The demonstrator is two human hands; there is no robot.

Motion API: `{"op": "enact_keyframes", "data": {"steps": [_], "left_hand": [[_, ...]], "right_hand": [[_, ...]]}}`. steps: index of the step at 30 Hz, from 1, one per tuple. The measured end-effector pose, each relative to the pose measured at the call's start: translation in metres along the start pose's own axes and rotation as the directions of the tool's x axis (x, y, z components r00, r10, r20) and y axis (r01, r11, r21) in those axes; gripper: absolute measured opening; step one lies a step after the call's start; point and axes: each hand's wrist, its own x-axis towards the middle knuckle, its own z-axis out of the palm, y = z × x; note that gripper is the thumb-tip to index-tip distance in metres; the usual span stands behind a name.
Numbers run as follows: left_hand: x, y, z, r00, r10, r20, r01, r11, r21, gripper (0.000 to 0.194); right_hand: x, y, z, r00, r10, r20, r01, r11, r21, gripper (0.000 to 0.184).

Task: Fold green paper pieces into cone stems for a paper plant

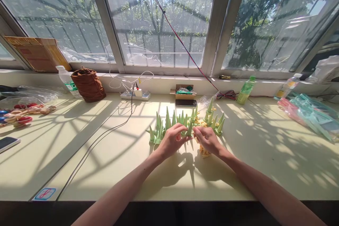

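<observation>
A green pointed cone (190, 129) is pinched upright between the thumb and fingers of my left hand (171, 141). Close beside it, the fingers of my right hand (209, 140) are pressed together at the cone's right side; what they hold, if anything, is too small to make out. Behind my left hand stand several similar green cones (167, 119) in a cluster. More green cones (209, 107) rise beyond my right hand. A heap of small yellow pieces (204, 153) lies under and around my right hand, which partly hides it.
At the back are a small cardboard box (184, 96), a dark phone (185, 103), a power strip (145, 96) and a green bottle (246, 91). A brown bag (88, 84) stands left. A black cable (112, 129) crosses the table. Plastic bags (312, 114) lie right.
</observation>
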Motion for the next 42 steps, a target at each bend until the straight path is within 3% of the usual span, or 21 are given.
{"op": "enact_keyframes", "data": {"steps": [5,9,14,22,33,42], "left_hand": [[0.001,0.007,-0.002,0.997,-0.056,-0.046,0.056,0.998,-0.008,0.022],[0.003,0.010,-0.004,0.986,-0.140,-0.085,0.138,0.990,-0.033,0.033],[0.004,0.011,-0.004,0.981,-0.191,-0.027,0.189,0.981,-0.052,0.053],[0.004,0.014,-0.006,0.973,-0.230,0.010,0.230,0.968,-0.095,0.037],[-0.001,0.007,-0.004,0.992,-0.128,-0.017,0.127,0.991,-0.052,0.031],[-0.001,0.003,0.000,0.998,-0.035,-0.050,0.038,0.998,0.047,0.031]], "right_hand": [[0.001,0.004,-0.001,0.998,-0.017,-0.062,0.019,0.999,0.027,0.040],[0.000,0.005,-0.003,0.996,-0.061,-0.071,0.063,0.998,0.029,0.035],[-0.001,0.005,-0.002,0.992,-0.118,-0.054,0.120,0.992,0.042,0.028],[-0.001,-0.001,-0.003,0.993,-0.117,-0.035,0.119,0.991,0.069,0.024],[-0.002,-0.001,-0.001,0.999,0.035,0.015,-0.037,0.986,0.160,0.044],[-0.001,-0.001,0.000,0.990,0.132,0.047,-0.138,0.973,0.185,0.050]]}}
